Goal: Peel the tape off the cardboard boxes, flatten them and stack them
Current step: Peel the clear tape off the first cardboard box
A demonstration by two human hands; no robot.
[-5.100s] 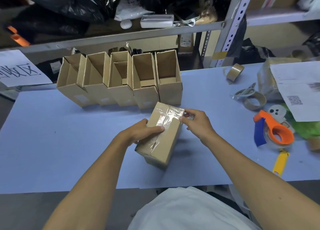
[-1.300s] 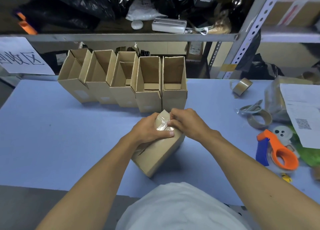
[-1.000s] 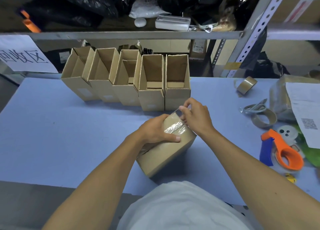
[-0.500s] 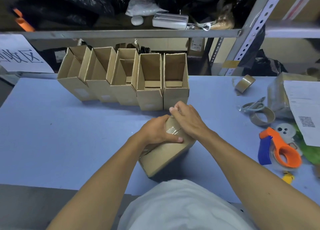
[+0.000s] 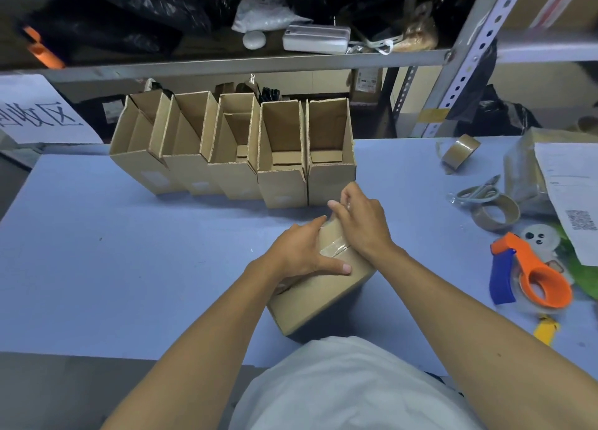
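Note:
A closed brown cardboard box lies tilted on the blue table in front of me. Clear tape runs across its top face. My left hand grips the box's top, thumb stretched across the near face. At the far end my right hand pinches a shiny end of the tape between thumb and fingertips. The box's far end is hidden by both hands.
Several open, empty cardboard boxes stand in a row behind. At right lie tape rolls, another roll, an orange and blue tape dispenser, a wrapped parcel with papers. A cluttered metal shelf runs behind the table.
The box has been turned and tilted under my hands. My right hand lifted the tape's end, went back down to the far end of the box and now pinches tape there again.

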